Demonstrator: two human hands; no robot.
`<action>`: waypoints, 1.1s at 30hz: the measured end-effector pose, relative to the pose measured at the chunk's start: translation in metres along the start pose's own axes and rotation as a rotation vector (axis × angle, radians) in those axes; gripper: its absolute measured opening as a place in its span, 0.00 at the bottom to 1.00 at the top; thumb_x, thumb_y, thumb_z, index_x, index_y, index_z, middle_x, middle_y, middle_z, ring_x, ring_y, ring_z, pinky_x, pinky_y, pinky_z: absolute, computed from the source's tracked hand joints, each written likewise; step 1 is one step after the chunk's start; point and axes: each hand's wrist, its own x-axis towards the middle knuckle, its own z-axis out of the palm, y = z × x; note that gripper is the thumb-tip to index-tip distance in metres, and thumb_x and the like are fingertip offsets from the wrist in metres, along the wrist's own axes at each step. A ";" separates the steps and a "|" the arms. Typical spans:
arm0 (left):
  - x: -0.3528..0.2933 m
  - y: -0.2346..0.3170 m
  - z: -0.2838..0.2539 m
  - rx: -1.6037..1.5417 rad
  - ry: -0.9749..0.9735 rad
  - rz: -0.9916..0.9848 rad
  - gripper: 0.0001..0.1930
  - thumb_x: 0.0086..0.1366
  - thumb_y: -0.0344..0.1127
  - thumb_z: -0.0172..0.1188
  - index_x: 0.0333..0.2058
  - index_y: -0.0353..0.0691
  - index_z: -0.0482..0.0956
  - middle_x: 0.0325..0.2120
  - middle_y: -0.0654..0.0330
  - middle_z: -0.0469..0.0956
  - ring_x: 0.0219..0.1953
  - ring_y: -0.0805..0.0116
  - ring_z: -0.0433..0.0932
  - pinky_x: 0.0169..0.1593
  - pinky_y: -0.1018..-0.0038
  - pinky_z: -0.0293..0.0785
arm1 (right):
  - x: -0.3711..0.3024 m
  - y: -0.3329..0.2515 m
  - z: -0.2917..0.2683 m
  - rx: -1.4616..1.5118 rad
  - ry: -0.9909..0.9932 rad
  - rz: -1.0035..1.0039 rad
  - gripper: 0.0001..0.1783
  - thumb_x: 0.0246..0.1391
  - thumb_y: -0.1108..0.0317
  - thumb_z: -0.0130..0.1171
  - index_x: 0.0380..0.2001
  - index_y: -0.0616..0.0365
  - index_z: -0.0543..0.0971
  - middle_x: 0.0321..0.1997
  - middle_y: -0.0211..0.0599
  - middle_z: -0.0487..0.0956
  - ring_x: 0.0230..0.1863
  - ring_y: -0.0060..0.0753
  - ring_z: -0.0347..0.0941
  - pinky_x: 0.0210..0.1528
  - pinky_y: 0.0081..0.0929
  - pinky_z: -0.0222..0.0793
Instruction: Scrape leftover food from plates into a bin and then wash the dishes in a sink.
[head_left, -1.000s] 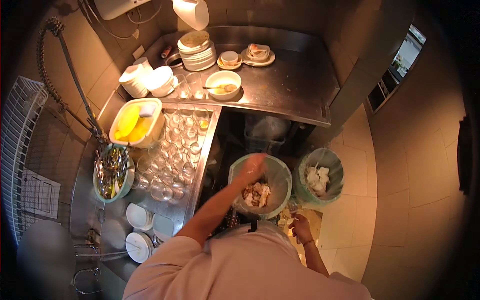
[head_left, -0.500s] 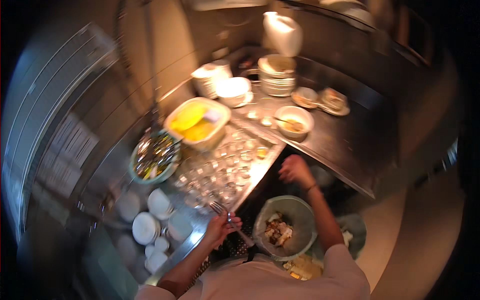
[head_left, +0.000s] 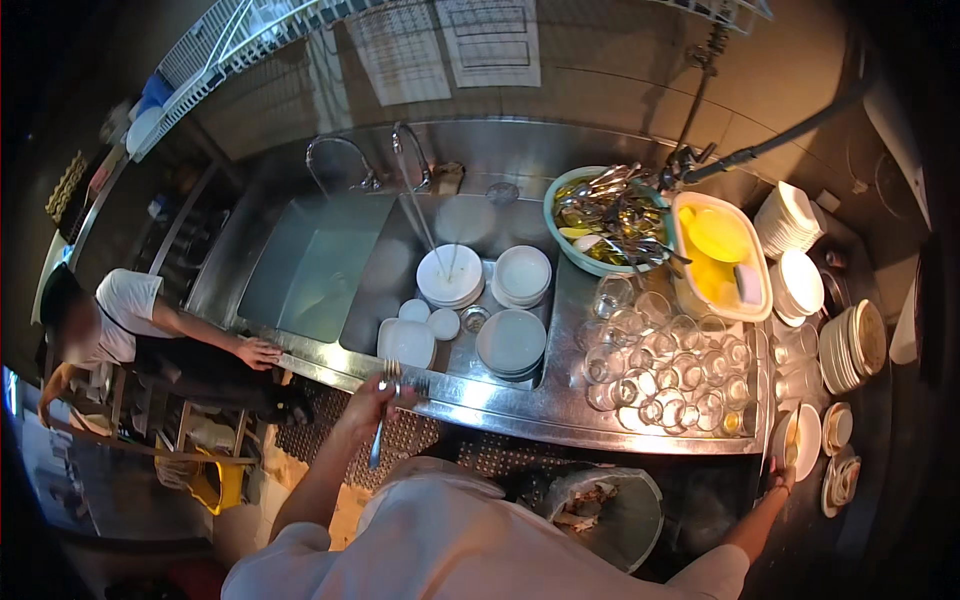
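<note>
Left hand: the left hand (head_left: 372, 398) is closed round a slim silver metal fork (head_left: 381, 415), tines up near the steel sink edge (head_left: 470, 392), handle hanging down past the fist.
Fork handling: light and stiff, probably wet and slippery; a pinch at mid-handle, where the fingers already sit, looks the surest hold.
Right hand: the right hand (head_left: 780, 478) reaches far to the right and touches the rim of a white bowl with yellowish liquid (head_left: 797, 440); whether the fingers are curled or apart I cannot tell.
Bowl handling: ceramic, fragile, heavier when full, and it will slop if tipped; best taken at the rim with support beneath.
Below the counter: a round bin lined with a clear bag of food scraps (head_left: 606, 508).
Counter: a crowd of upturned clear drinking glasses (head_left: 670, 370), close together and breakable.
Sink: stacks of white round plates (head_left: 512, 342) under a thin stream of water.
Farther back: a green basin full of metal cutlery (head_left: 605, 217), just beside a white tub of yellow liquid (head_left: 720, 252).
Left side: another person's hand (head_left: 258, 352) rests on the sink's edge.
</note>
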 end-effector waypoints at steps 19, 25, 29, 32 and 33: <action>0.469 0.151 -0.041 -0.139 -0.096 0.433 0.09 0.64 0.32 0.45 0.33 0.36 0.75 0.26 0.57 0.77 0.24 0.65 0.78 0.27 0.68 0.77 | -0.511 0.005 0.303 -0.323 0.088 0.104 0.22 0.47 0.62 0.53 0.45 0.61 0.71 0.37 0.37 0.78 0.31 0.30 0.75 0.27 0.24 0.69; 0.514 0.191 -0.034 0.012 -0.088 0.320 0.08 0.66 0.38 0.47 0.33 0.42 0.72 0.20 0.63 0.71 0.16 0.74 0.69 0.16 0.80 0.64 | -0.538 0.119 0.404 -0.141 0.161 0.309 0.15 0.48 0.69 0.49 0.38 0.68 0.71 0.27 0.45 0.77 0.24 0.35 0.75 0.22 0.25 0.72; 0.511 0.196 -0.009 0.198 -0.091 0.276 0.16 0.66 0.50 0.48 0.26 0.45 0.68 0.15 0.65 0.69 0.12 0.75 0.67 0.11 0.81 0.60 | -0.502 0.145 0.437 -0.170 -0.019 0.230 0.13 0.50 0.71 0.43 0.34 0.70 0.71 0.24 0.48 0.77 0.22 0.37 0.74 0.22 0.26 0.73; 0.506 0.197 -0.008 0.352 -0.065 0.361 0.16 0.67 0.51 0.47 0.27 0.46 0.66 0.15 0.66 0.67 0.11 0.74 0.66 0.11 0.81 0.59 | -0.467 0.142 0.467 -0.224 -0.007 0.240 0.10 0.50 0.71 0.43 0.28 0.68 0.71 0.22 0.47 0.76 0.21 0.38 0.74 0.23 0.27 0.75; 0.503 0.194 -0.009 0.228 -0.097 0.385 0.14 0.67 0.49 0.47 0.29 0.45 0.66 0.16 0.66 0.68 0.12 0.74 0.66 0.11 0.80 0.60 | -0.454 0.141 0.473 -0.239 0.005 0.232 0.09 0.49 0.70 0.44 0.23 0.66 0.70 0.19 0.45 0.74 0.20 0.39 0.74 0.23 0.26 0.74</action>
